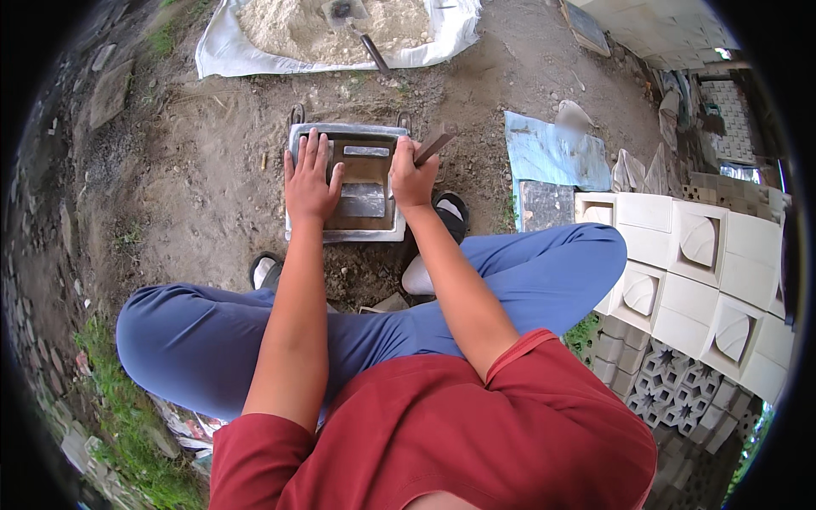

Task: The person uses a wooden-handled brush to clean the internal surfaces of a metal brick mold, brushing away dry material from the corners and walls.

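Note:
A rectangular metal mould (361,235) with a pale, dusty rim lies on the ground between my feet. My left hand (312,185) rests flat on its left part, fingers stretched toward the far edge and thumb apart. Closed around a brown, wooden-looking bar (437,142) at the mould's right rim is my right hand (411,177). One end of the bar juts up and to the right; my fist hides the rest. Inside the mould I see a larger grey plate (362,201) and a narrow grey piece (366,151). My left hand covers the mould's left interior.
Beyond the mould, a white sheet (217,42) bears a heap of pale sandy powder (293,32) and a trowel with a dark handle (374,53). To the right are a light-blue sheet (552,149) and rows of white moulded blocks (646,212). Patterned grey vent blocks (676,387) stand nearer.

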`<act>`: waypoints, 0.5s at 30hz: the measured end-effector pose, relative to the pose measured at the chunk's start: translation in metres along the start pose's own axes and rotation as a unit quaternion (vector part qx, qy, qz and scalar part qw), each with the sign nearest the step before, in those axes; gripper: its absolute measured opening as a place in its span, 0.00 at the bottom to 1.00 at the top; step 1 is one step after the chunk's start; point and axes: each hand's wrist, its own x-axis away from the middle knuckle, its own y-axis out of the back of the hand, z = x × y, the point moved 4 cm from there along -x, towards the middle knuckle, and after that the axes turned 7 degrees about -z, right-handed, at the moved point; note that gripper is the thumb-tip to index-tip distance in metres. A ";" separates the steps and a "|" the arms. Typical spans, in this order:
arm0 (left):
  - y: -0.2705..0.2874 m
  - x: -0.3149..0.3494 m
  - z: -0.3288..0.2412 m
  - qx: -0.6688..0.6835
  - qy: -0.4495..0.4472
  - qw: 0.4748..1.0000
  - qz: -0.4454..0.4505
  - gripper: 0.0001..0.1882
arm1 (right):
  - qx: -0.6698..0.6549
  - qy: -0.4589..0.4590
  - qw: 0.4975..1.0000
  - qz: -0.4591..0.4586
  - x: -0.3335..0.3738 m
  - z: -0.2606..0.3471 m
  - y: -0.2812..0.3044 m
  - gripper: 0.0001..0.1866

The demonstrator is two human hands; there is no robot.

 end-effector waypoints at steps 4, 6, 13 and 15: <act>0.002 0.002 -0.002 0.009 -0.002 1.000 0.003 0.36 | 0.084 0.048 0.995 0.024 0.021 -0.014 0.010 0.26; 0.001 -0.006 -0.008 0.013 0.000 1.000 -0.001 0.37 | 0.060 0.023 0.998 0.029 0.015 -0.024 0.016 0.26; 0.002 -0.004 -0.004 0.016 0.005 1.000 0.013 0.36 | -0.004 0.000 1.000 0.014 0.003 -0.008 0.006 0.26; 0.004 0.000 -0.003 0.017 0.001 1.000 0.008 0.36 | -0.041 0.009 0.999 0.022 -0.004 0.004 0.000 0.26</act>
